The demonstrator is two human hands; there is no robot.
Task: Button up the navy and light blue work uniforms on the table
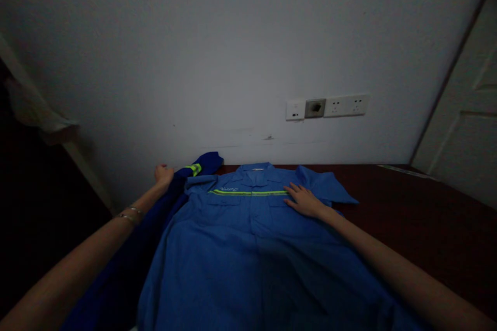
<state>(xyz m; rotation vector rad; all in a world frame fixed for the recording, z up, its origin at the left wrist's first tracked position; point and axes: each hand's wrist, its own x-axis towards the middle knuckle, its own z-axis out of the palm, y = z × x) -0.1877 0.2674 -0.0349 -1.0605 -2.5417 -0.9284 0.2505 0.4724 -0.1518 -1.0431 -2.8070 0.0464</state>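
Observation:
A blue short-sleeved work shirt lies spread face up, with its collar toward the wall and a yellow-green reflective stripe across the chest. On the chest by the stripe rests my right hand, flat with its fingers apart. My left hand is closed at the left edge of a darker blue garment; what its fingers hold, if anything, is hidden. That darker garment also has a reflective band and runs along the left side of the shirt, partly under it.
The dark red-brown table meets a pale wall at the back. Sockets and switches are set in the wall. A panelled white door stands at the right. Pale cloth hangs at the far left.

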